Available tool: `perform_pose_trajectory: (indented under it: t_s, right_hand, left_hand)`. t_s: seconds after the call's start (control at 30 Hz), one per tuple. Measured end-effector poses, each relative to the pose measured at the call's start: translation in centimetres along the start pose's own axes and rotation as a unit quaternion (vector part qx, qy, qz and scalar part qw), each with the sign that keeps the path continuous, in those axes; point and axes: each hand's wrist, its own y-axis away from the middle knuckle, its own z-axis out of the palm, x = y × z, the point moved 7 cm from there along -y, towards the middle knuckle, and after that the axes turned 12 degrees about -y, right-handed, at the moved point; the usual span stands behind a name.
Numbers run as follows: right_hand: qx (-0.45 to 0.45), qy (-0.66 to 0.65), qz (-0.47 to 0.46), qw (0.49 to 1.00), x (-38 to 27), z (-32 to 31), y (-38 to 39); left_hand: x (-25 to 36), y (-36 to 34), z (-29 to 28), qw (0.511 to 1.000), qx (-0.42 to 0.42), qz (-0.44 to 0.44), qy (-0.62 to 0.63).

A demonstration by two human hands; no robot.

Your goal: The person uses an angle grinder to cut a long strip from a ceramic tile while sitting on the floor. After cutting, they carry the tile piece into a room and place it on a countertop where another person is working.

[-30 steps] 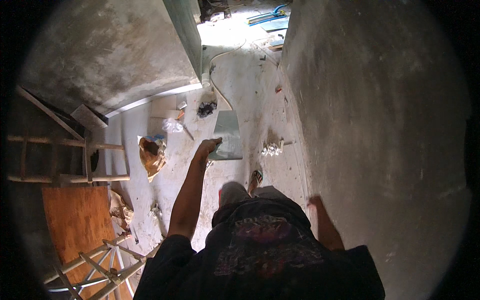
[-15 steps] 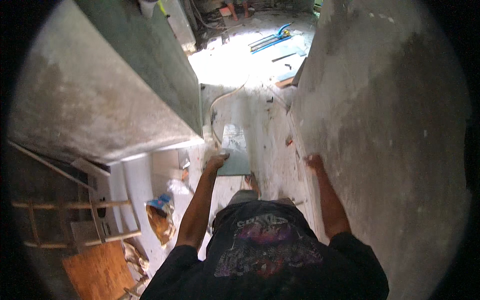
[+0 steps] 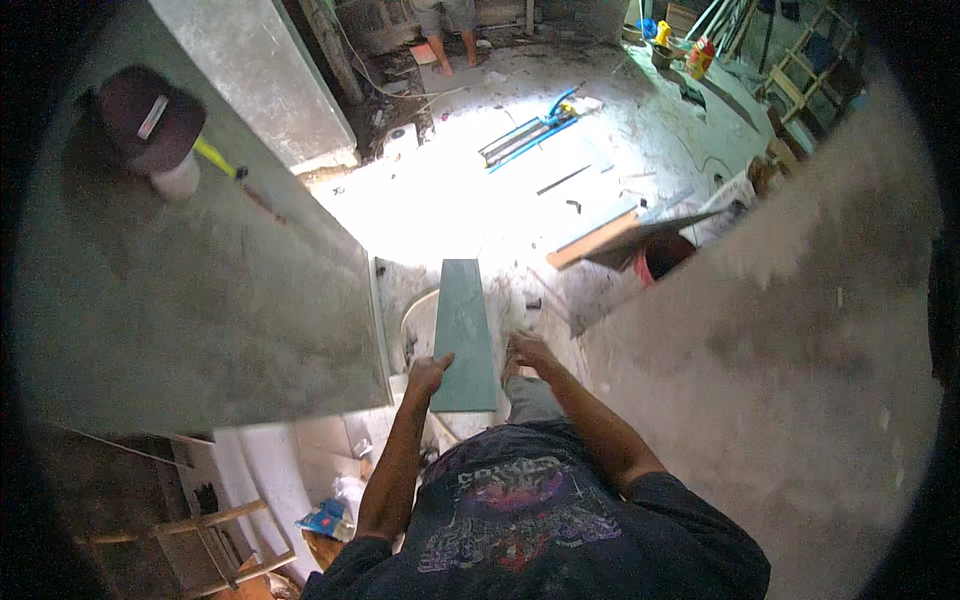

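My left hand (image 3: 428, 378) grips the left edge of a long, narrow grey-green tile (image 3: 465, 335), its thumb lying on the upper face. The tile points away from me, close in front of my body. Just off its right edge is my right hand (image 3: 530, 352), empty, with loosely bent fingers a little apart. Below that hand, my leg (image 3: 530, 398) shows in grey cloth.
A blue tile cutter (image 3: 535, 130) lies on the brightly lit floor ahead, near loose tile pieces (image 3: 600, 222). Plastered walls (image 3: 740, 340) flank me. A cap (image 3: 150, 120) hangs at left. A person's bare legs (image 3: 455, 50) stand far off. Wooden ladders are at both sides.
My right hand has come in from beside the right wall to near the tile's right edge. My left hand still holds the tile. The view has shifted forward, showing more of the room ahead.
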Motion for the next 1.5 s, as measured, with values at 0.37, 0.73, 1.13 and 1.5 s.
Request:
perform_pose_trajectory:
  t_s: [0.37,0.73,1.13,1.5]
  right_hand:
    - [0.032,0.438,-0.125,0.890,-19.3,16.5,-32.3]
    - [0.224,0.164,-0.070,0.958,-44.4,19.3,-63.8]
    - [0.265,-0.031,-0.110,0.957,-62.9,17.2,-88.0]
    - [0.118,0.269,0.014,0.956,-89.5,4.9,-99.5]
  left_hand:
    - [13.2,-21.0,-15.4,0.992,0.026,-0.099,0.074]
    - [24.3,-59.3,-32.6,0.999,0.014,0.035,0.002]
    - [42.3,-97.0,-39.4,0.992,0.003,0.088,0.091]
    - [61.2,-127.1,-43.9,0.984,-0.038,0.166,-0.046]
